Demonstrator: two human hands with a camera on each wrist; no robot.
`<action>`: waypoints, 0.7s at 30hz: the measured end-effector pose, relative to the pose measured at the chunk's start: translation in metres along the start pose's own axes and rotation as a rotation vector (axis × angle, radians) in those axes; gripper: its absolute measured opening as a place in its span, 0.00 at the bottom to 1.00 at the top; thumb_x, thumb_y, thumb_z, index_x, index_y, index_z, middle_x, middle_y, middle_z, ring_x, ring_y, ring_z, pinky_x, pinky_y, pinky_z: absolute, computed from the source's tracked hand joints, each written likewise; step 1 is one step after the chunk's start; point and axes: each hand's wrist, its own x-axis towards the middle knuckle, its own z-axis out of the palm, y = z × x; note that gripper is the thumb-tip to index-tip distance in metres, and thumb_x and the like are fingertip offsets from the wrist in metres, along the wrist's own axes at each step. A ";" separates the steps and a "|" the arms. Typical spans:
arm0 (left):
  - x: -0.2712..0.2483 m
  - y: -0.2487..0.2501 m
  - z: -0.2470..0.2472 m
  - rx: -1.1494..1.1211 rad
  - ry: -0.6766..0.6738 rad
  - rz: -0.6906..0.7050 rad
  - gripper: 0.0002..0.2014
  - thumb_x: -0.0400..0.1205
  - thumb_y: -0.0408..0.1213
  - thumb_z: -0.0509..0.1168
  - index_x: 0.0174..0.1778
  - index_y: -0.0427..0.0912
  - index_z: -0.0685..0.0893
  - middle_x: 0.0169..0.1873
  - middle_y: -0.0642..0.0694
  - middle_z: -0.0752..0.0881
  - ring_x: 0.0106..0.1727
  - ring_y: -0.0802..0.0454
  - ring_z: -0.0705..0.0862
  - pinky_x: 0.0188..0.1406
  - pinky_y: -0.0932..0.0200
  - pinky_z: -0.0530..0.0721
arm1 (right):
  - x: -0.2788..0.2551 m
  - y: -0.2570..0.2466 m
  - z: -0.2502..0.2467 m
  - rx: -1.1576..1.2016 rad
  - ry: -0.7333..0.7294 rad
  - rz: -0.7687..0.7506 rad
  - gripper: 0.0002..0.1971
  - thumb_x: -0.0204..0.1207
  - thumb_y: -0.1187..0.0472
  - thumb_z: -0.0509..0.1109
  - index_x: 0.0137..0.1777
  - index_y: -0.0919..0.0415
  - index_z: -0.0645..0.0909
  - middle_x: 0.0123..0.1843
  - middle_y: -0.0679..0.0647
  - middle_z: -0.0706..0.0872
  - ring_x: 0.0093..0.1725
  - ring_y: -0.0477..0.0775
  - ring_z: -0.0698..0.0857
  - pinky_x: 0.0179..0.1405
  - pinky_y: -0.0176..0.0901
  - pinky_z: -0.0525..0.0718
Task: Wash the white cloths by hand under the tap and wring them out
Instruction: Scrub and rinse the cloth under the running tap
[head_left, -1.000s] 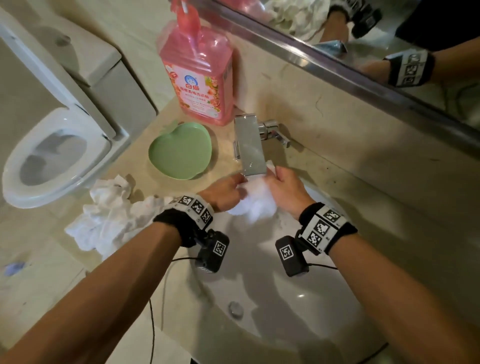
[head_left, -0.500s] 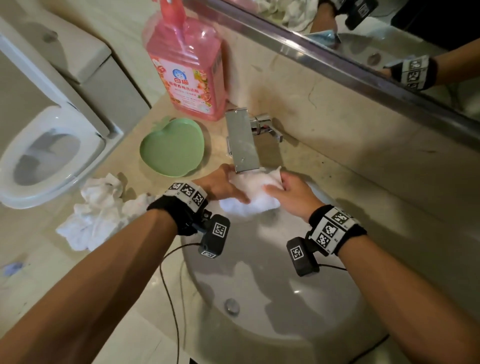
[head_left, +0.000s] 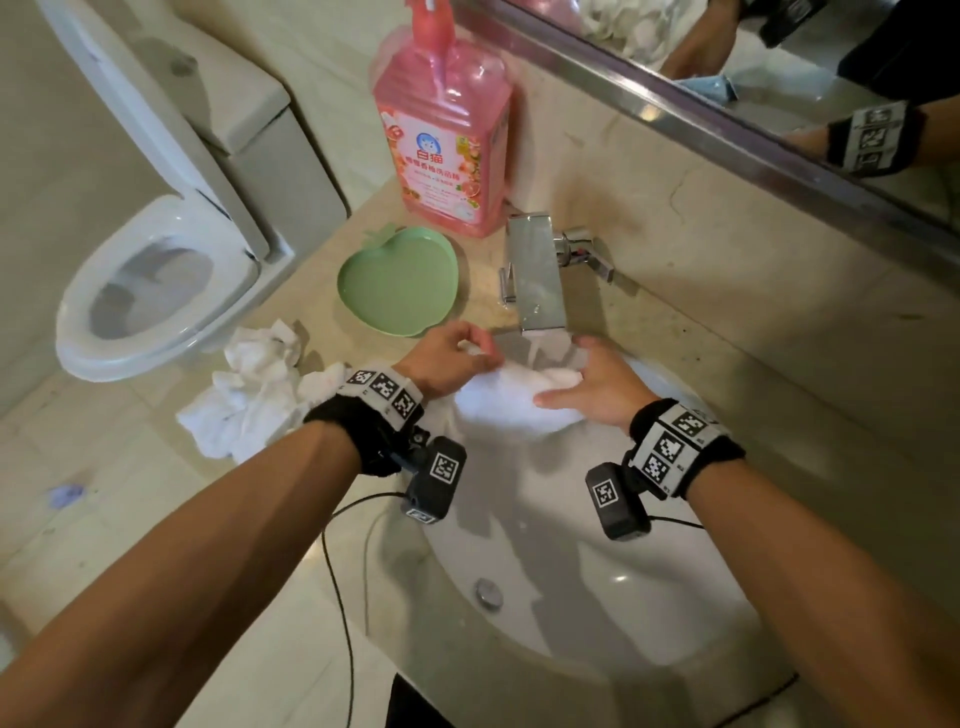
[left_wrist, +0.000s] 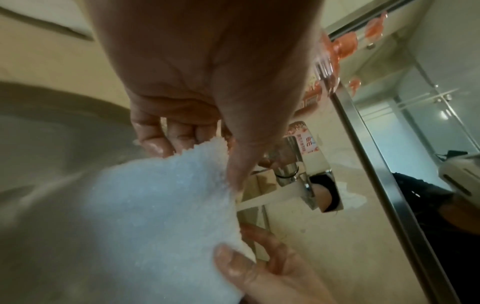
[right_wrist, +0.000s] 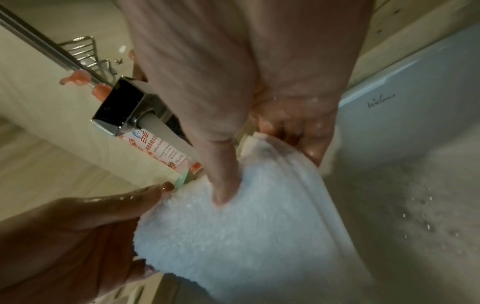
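Observation:
A wet white cloth (head_left: 511, 402) is stretched between both hands over the back of the sink (head_left: 597, 613), right under the chrome tap (head_left: 537, 275). A stream of water (head_left: 535, 353) falls onto its upper edge. My left hand (head_left: 478, 353) pinches the cloth's left end between thumb and fingertips (left_wrist: 153, 146). My right hand (head_left: 566, 374) grips the right end, its thumb (right_wrist: 223, 185) pressed into the cloth (right_wrist: 246, 236). In the left wrist view the cloth (left_wrist: 161, 205) hangs below my left hand (left_wrist: 197, 162). A heap of other white cloths (head_left: 254, 400) lies on the counter to the left.
A green apple-shaped dish (head_left: 397, 283) and a pink pump bottle (head_left: 447, 145) stand left of the tap. The tap handle (head_left: 587, 254) sticks out to the right. An open toilet (head_left: 145, 291) is at far left, a mirror (head_left: 779, 67) above the backsplash. The drain (head_left: 488, 592) shows.
The cloth was bunched between my two hands close together. My hands have since drawn apart, spreading it sideways under the running stream.

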 end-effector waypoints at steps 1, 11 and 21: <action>-0.002 0.000 -0.002 -0.001 -0.026 -0.017 0.13 0.72 0.34 0.79 0.48 0.46 0.84 0.53 0.48 0.89 0.53 0.50 0.87 0.61 0.47 0.84 | -0.001 -0.001 0.001 0.078 0.063 -0.009 0.49 0.59 0.51 0.90 0.78 0.58 0.70 0.68 0.52 0.81 0.66 0.56 0.83 0.64 0.51 0.84; 0.003 0.007 0.011 0.542 -0.102 0.079 0.19 0.86 0.42 0.63 0.74 0.48 0.78 0.73 0.44 0.79 0.71 0.44 0.77 0.67 0.59 0.71 | -0.008 0.002 -0.013 0.121 -0.014 -0.188 0.23 0.68 0.62 0.85 0.63 0.52 0.86 0.63 0.49 0.88 0.62 0.53 0.87 0.61 0.47 0.84; 0.027 0.024 0.032 0.501 -0.006 0.355 0.21 0.86 0.45 0.65 0.68 0.33 0.79 0.58 0.33 0.84 0.46 0.45 0.81 0.46 0.53 0.78 | -0.003 0.025 -0.027 -0.252 0.101 -0.165 0.23 0.81 0.44 0.70 0.49 0.68 0.86 0.56 0.55 0.80 0.56 0.55 0.80 0.57 0.45 0.78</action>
